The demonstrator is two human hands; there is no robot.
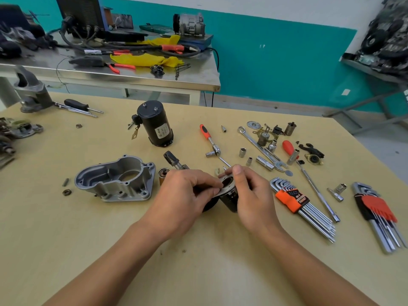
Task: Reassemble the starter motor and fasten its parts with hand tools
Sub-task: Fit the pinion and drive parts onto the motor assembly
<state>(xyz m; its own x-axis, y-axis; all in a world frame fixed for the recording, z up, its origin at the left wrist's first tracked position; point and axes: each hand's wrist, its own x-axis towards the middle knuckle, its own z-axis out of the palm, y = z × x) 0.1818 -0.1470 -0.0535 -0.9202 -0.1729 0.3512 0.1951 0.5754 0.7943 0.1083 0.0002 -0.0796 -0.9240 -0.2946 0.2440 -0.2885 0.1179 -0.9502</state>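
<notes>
Both hands were mid-worktop point(209, 272), working on the same piece: a short black cylinder part point(230, 202) w/ a grey flange point(223, 190) round its open top, tilted a bit toward the left. The left hand point(185, 195) had its fingers curled in, pinching the flange edge btwn thumb and fingertips. The right hand point(254, 195) was wrapped round the other side of the cylinder, thumb up on the flange rim, fingers curled. Couldn't tell if the bottom of the part sat on the worktop, palms hid it.

Rest of the starter was spread around. The alu housing point(114, 180) lay just left of the left hand, open side up. The black motor body point(154, 127) stood further back, terminals on top. A pinion shaft point(174, 161) and a small copper-coloured cylinder point(163, 175) lay btwn the housing and the hands.

Tools were all on the right: red-handled ratchet point(209, 140) behind the hands, combo wrench point(260, 149), a few loose sockets point(242, 152), red screwdriver point(289, 149), a hex key set point(295, 202) in an orange holder just beside the right hand, and a second hex key set point(375, 208) near the edge.
</notes>
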